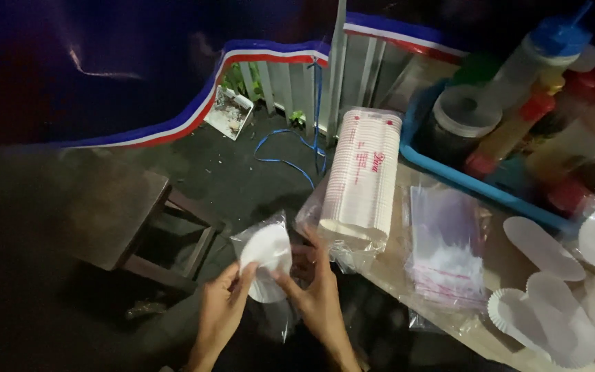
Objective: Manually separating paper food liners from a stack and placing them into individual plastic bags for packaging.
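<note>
My left hand and my right hand both pinch a clear plastic bag with a stack of white round paper liners in it. I hold it low, just off the left edge of a wooden table. My right hand is next to a plastic-wrapped stack of white paper trays with red print that lies on the table corner.
A pile of clear plastic bags lies on the table, with fluted white paper trays to its right. A blue tray holds squeeze bottles and a lidded jar. A dark wooden stool stands at left.
</note>
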